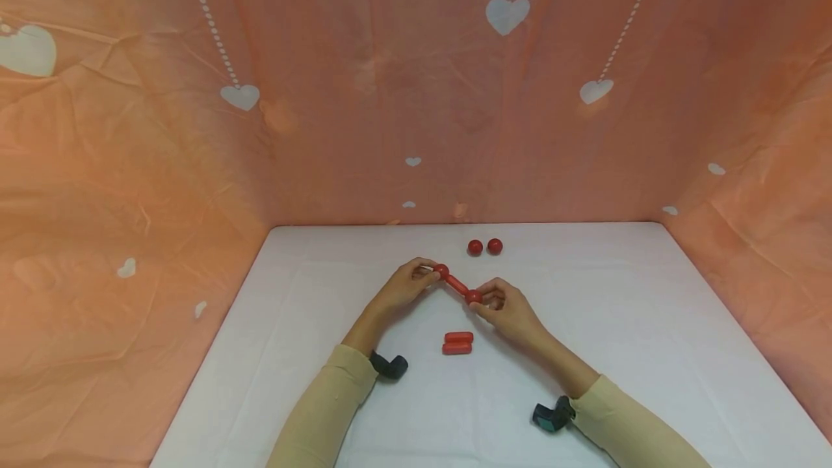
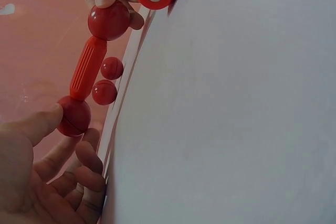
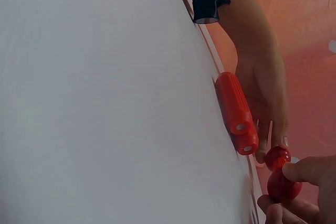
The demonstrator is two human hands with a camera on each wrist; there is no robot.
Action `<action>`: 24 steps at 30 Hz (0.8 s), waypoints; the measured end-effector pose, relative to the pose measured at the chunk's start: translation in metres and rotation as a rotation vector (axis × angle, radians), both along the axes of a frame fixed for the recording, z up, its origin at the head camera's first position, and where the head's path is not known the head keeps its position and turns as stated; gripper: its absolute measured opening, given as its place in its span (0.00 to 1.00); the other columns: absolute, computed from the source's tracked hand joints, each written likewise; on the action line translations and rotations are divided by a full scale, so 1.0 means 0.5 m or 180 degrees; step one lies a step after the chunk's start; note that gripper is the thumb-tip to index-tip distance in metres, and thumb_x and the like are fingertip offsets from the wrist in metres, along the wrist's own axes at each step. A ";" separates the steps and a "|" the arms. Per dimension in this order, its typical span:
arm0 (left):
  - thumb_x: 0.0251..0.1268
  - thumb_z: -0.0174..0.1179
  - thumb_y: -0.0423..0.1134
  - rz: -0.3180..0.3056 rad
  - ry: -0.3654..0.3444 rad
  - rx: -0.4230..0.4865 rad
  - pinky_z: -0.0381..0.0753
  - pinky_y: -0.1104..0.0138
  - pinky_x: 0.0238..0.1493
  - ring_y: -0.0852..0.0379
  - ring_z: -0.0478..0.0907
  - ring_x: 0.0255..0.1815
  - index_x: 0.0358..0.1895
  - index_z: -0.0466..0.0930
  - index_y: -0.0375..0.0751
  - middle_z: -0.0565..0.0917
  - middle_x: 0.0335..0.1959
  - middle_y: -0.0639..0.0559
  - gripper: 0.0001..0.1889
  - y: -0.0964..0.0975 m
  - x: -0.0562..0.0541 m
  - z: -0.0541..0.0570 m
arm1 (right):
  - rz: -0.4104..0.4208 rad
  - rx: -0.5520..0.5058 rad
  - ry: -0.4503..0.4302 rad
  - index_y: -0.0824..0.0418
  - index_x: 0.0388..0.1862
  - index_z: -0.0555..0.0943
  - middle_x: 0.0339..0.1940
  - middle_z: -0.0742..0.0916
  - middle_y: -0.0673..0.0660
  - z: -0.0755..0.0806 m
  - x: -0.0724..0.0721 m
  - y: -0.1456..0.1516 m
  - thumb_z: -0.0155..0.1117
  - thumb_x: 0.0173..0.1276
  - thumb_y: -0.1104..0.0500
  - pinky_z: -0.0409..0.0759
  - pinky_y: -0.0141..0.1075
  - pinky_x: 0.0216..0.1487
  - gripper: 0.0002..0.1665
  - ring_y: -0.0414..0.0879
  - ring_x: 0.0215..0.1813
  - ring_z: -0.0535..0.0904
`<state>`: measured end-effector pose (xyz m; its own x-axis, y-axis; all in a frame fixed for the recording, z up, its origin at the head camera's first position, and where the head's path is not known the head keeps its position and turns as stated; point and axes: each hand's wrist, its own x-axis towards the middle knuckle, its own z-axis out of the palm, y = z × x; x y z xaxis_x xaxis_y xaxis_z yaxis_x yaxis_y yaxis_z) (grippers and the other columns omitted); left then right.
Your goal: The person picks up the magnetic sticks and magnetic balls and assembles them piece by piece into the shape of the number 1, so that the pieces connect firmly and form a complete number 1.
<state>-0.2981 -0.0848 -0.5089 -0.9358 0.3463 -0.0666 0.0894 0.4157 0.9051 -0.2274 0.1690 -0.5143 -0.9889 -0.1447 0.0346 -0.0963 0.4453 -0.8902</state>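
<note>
A grooved red rod (image 1: 457,284) joins two glossy red balls, one at each end. My left hand (image 1: 406,284) pinches the far-left ball (image 1: 441,271) between thumb and fingers. At the other end, the near-right ball (image 1: 474,297) is held by the thumb and fingers of my right hand (image 1: 508,309). The left wrist view shows the rod (image 2: 88,69) slanting between both balls, its ends against them. From the right wrist, the right hand's ball (image 3: 283,186) largely covers the rod.
Two loose red balls (image 1: 484,246) sit side by side near the back of the white table (image 1: 585,280). Two more red rods (image 1: 458,343) lie parallel in front of the hands. An orange cloth with hearts (image 1: 390,92) hangs behind and along both sides.
</note>
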 end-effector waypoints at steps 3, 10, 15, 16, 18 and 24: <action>0.81 0.63 0.48 0.0018 0.0006 -0.0007 0.85 0.58 0.58 0.50 0.83 0.55 0.67 0.80 0.43 0.86 0.57 0.43 0.20 -0.001 0.000 -0.001 | -0.0005 0.0011 0.0002 0.63 0.54 0.82 0.38 0.89 0.54 -0.001 -0.001 -0.001 0.78 0.71 0.56 0.74 0.32 0.29 0.19 0.47 0.33 0.75; 0.81 0.63 0.47 0.0039 0.0025 -0.0053 0.85 0.57 0.58 0.50 0.83 0.54 0.66 0.80 0.43 0.86 0.56 0.43 0.19 -0.003 0.000 -0.001 | -0.0013 0.0017 0.0013 0.63 0.53 0.83 0.38 0.89 0.54 -0.001 -0.006 -0.004 0.78 0.71 0.58 0.75 0.31 0.30 0.18 0.48 0.33 0.76; 0.81 0.63 0.46 0.0029 0.0085 -0.0092 0.85 0.58 0.56 0.50 0.83 0.54 0.65 0.80 0.42 0.85 0.56 0.44 0.18 -0.006 0.000 0.000 | -0.0012 0.0020 0.0015 0.63 0.53 0.83 0.36 0.88 0.54 0.002 -0.006 -0.007 0.78 0.71 0.59 0.75 0.31 0.30 0.17 0.48 0.33 0.76; 0.81 0.63 0.46 0.0021 0.0103 -0.0095 0.86 0.58 0.56 0.50 0.83 0.54 0.65 0.80 0.41 0.85 0.56 0.44 0.18 -0.007 0.001 0.000 | -0.0009 0.0019 0.0020 0.63 0.53 0.83 0.36 0.88 0.54 0.003 -0.006 -0.007 0.78 0.71 0.60 0.75 0.31 0.30 0.17 0.47 0.33 0.76; 0.81 0.63 0.45 0.0018 0.0119 -0.0089 0.86 0.58 0.56 0.50 0.84 0.54 0.65 0.80 0.41 0.85 0.56 0.43 0.18 -0.008 0.001 0.001 | -0.0002 0.0016 0.0027 0.63 0.52 0.83 0.36 0.88 0.54 0.003 -0.006 -0.007 0.78 0.71 0.60 0.75 0.31 0.30 0.17 0.47 0.33 0.76; 0.80 0.65 0.44 0.0034 0.0151 -0.0110 0.86 0.60 0.54 0.50 0.83 0.54 0.64 0.82 0.42 0.86 0.56 0.43 0.17 -0.011 0.001 0.002 | 0.0004 0.0022 0.0040 0.63 0.52 0.83 0.36 0.89 0.54 0.004 -0.005 -0.008 0.78 0.71 0.60 0.74 0.31 0.30 0.16 0.47 0.33 0.76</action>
